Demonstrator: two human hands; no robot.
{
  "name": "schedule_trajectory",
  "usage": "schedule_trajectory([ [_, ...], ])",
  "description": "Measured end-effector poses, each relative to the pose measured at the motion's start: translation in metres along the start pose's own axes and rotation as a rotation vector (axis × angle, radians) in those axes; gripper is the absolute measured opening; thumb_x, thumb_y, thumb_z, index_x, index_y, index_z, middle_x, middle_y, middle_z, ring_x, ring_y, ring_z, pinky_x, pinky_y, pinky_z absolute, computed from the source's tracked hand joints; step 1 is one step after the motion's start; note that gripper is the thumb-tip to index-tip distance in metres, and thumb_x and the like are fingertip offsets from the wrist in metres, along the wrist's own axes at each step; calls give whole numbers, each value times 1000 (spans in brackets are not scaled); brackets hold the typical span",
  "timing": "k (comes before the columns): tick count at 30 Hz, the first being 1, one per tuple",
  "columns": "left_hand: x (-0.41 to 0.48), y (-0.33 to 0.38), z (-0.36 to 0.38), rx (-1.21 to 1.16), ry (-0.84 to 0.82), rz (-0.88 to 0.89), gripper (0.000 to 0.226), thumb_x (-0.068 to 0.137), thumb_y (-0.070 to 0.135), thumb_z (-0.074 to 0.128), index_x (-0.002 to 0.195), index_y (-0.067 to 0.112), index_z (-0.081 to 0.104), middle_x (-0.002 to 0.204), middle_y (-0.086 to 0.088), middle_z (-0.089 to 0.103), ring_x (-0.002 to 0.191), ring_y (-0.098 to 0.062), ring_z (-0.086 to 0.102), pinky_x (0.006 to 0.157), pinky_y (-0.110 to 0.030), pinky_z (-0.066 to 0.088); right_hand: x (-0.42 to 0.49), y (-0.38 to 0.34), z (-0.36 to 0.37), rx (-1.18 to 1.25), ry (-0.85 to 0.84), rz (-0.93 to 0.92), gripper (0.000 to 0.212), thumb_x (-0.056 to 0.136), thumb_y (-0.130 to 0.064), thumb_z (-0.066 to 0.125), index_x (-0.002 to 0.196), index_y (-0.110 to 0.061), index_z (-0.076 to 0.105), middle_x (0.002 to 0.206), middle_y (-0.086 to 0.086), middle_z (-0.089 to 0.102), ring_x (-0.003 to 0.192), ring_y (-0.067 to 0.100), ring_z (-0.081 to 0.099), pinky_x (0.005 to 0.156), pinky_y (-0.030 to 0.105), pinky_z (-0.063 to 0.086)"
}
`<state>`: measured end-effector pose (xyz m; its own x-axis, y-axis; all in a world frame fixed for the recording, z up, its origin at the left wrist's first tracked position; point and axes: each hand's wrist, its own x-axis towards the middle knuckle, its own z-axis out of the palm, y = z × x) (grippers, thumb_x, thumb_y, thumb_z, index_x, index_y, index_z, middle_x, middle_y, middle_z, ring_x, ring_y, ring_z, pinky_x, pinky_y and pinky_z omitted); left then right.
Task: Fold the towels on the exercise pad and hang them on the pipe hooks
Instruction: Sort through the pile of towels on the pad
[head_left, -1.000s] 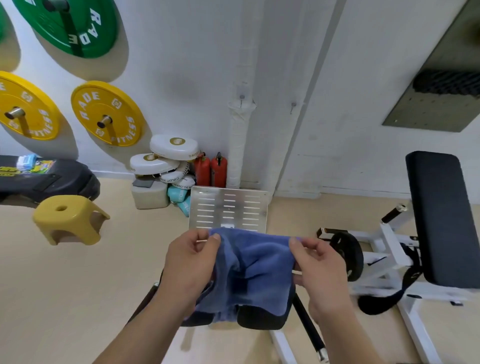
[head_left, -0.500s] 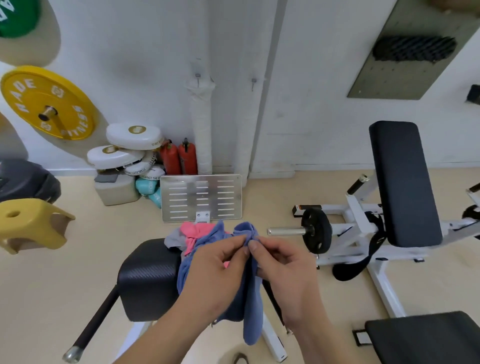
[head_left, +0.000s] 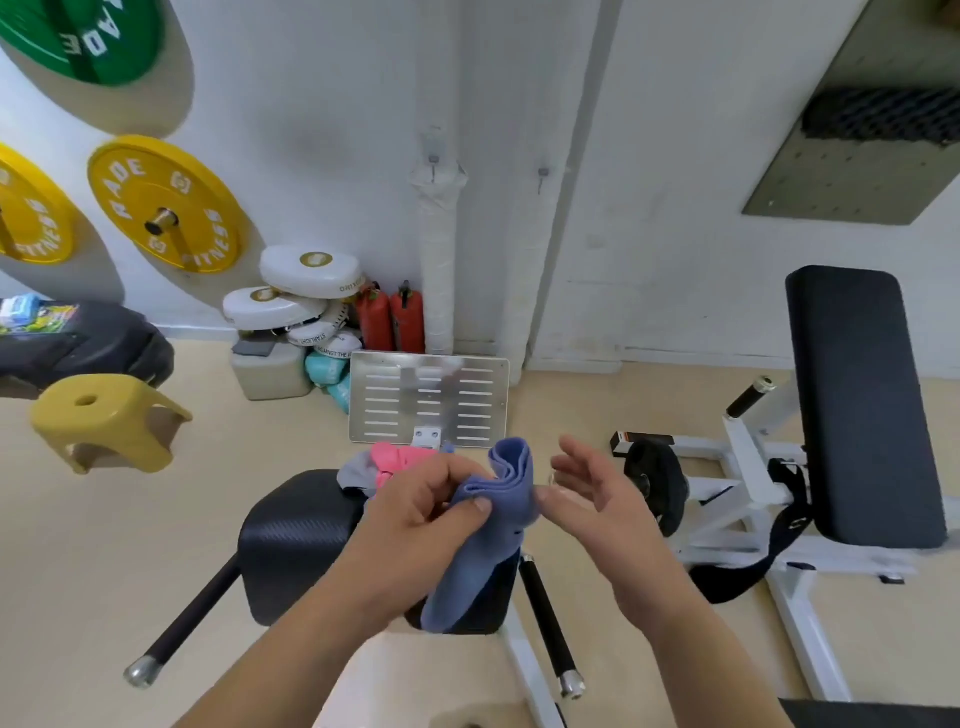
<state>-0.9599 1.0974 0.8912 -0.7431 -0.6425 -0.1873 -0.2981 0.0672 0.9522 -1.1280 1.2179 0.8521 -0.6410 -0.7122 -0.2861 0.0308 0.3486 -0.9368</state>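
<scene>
two hands are in front of the camera, above the black exercise pad (head_left: 296, 535). the left hand (head_left: 415, 514) grasps the blue towel (head_left: 498, 525): its thumb lies on the near side of the cloth and its fingers are curled around the far side. the towel is folded into several layers. the folded edges stand up above the hand, and the rest hangs down in front of the pad. it is not possible to tell if the lower end touches the pad.

the right hand (head_left: 592, 499) is released and holds nothing. its fingers are spread and relaxed, and the palm is turned toward the towel, just beside its right edge. the thumb is very near the cloth, but the picture is a little blurred there, so contact cannot be told.

on the far edge of the pad lie a pink towel (head_left: 402, 457) and a grey towel (head_left: 356, 470), both bunched and touching each other.

behind the pad a metal plate (head_left: 428, 400) with rows of slots stands on the floor. behind it, a wrapped white pipe (head_left: 439, 260) runs up the wall, with a small hook (head_left: 434, 161) near its top. a second hook (head_left: 543, 174) sits on the next pipe (head_left: 530, 260) to the right.

to the left are a yellow stool (head_left: 104, 431), a yellow weight plate (head_left: 163, 205) on the wall, and two red extinguishers (head_left: 392, 322) beside the wrapped pipe. to the right stands a white frame with a black bench pad (head_left: 862, 405).
</scene>
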Motion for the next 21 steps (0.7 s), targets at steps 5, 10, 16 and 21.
schedule_trajectory([
  [5,2,21,-27,-95,-48,122,8,97,18,61,98,20,69,97,-9,72,98,-27,67,90,-41,54,19,-11,-18,134,-403,-19,48,88,-30,76,133,-17,65,130,5,72,126,24,64,108,41,49],
  [10,6,19,-51,141,209,159,16,103,18,57,102,30,66,91,11,76,85,-7,67,70,-14,50,22,-41,2,173,-165,-147,27,90,-18,74,117,-16,73,113,5,78,112,26,71,98,42,57],
  [16,9,19,-54,28,320,139,13,103,20,58,104,29,67,89,4,80,76,-19,69,69,-38,52,26,-71,14,100,-155,-168,15,96,-24,70,111,-25,71,103,-3,80,102,17,75,88,35,59],
  [21,11,24,-46,102,144,213,18,101,12,60,106,24,71,94,6,79,87,-12,72,77,-27,56,17,-99,8,-386,-171,-425,56,80,-26,83,124,-49,57,117,-33,63,110,-20,55,83,0,43],
])
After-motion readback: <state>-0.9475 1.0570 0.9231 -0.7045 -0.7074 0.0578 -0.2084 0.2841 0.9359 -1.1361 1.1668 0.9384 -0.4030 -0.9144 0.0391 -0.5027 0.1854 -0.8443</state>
